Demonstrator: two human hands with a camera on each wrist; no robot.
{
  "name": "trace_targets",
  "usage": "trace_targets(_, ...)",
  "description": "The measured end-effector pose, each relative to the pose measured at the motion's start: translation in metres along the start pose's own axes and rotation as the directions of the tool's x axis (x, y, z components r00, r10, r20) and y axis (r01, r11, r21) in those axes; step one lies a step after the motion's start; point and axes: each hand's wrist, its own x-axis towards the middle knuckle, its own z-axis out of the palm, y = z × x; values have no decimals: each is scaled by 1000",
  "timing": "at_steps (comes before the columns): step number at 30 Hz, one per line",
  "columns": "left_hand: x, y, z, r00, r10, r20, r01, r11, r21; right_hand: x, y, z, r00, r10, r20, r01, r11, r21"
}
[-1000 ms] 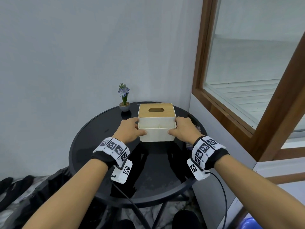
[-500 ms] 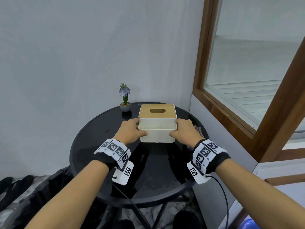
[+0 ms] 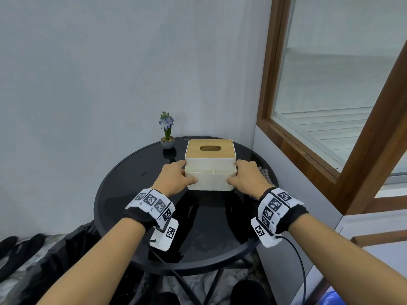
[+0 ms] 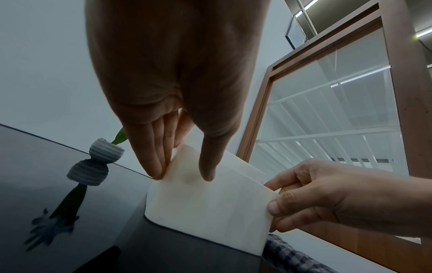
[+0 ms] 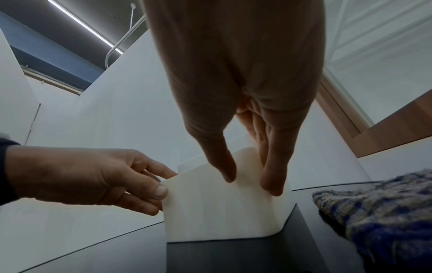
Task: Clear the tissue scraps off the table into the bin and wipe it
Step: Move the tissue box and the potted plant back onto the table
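Head view: tissue box (image 3: 210, 170) on worktop (image 3: 123, 190) — left hand (image 3: 175, 178) and right hand (image 3: 246, 178) grasping its sides; potted flower (image 3: 167, 130) behind-left.

We see a small potted flower (image 3: 167, 137) at the far left, and a wooden-framed window (image 3: 312, 119) to the right.

1. Checked cloth (image 3: 263, 172): mostly hidden behind right hand (image 3: 246, 178).
2. Bin liner (image 3: 72, 245): partly under tabletop (image 3: 132, 194) rim.
3. Tissue box (image 3: 210, 166) slot interior: too dark to tell.
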Motion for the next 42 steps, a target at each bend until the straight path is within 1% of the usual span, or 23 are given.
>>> trace_targets(4, -2, -3, 1, 1000, -8, 3, 8, 1000, -1, -2, 3, -3, 1000, -3, 28, 4, 1000, -16)
trace_targets(10, -6, 2, 2, 999, -28, -31, 24, 993, -117, -2, 11, -7, 998, 34, 53, -35, 999, 18)
trace_targets(15, -1, 2, 2, 998, -40, -43, 34, 991, -127, 3, 11, -12, 999, 17, 36, -16, 1000, -16)
trace_targets(23, 9, 1, 6, 999, -36, -31, 33, 994, -106, 13, 11, -5, 996, -3, 84, 1, 1000, 29)
trace_targets(32, 17, 0, 8, 999, -39, -29, 38, 999, -33, 28, 8, -18, 991, -18, 130, 21, 1000, -22)
trace_targets(37, 24, 2, 11, 998, -51, -44, 50, 998, -24, 41, 6, -25, 987, -24, 159, 31, 999, -42)
trace_targets(42, 31, 1, 13, 997, -59, -52, 58, 998, -20, 52, 7, -25, 987, -25, 161, 32, 999, -43)
